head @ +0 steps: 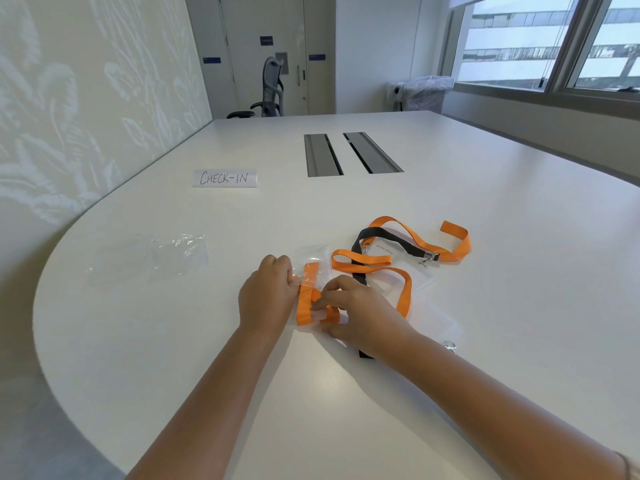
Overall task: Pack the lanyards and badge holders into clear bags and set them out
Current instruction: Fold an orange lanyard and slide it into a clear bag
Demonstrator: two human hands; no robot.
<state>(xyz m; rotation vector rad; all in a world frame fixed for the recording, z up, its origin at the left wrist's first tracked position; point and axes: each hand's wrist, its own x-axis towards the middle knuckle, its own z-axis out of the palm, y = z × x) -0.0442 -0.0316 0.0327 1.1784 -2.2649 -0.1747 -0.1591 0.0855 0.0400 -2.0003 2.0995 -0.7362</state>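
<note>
A small clear bag (pixel 311 258) lies on the white table (pixel 381 393) with a folded orange lanyard (pixel 306 296) partly inside it. My left hand (pixel 268 296) pinches the bag's left edge. My right hand (pixel 353 310) grips the folded orange lanyard at the bag's mouth, and the strap trails off to the right. Another orange lanyard (pixel 450 244) and a black lanyard (pixel 384 235) lie tangled behind, with metal clips. Clear badge holders (pixel 426 313) lie under the straps, hard to make out.
Spare clear bags (pixel 180 254) lie to the left. A folded paper sign reading CHECK-IN (pixel 225 177) stands further back. Two grey cable hatches (pixel 349 154) sit in the table's middle. An office chair (pixel 270 90) stands at the far end.
</note>
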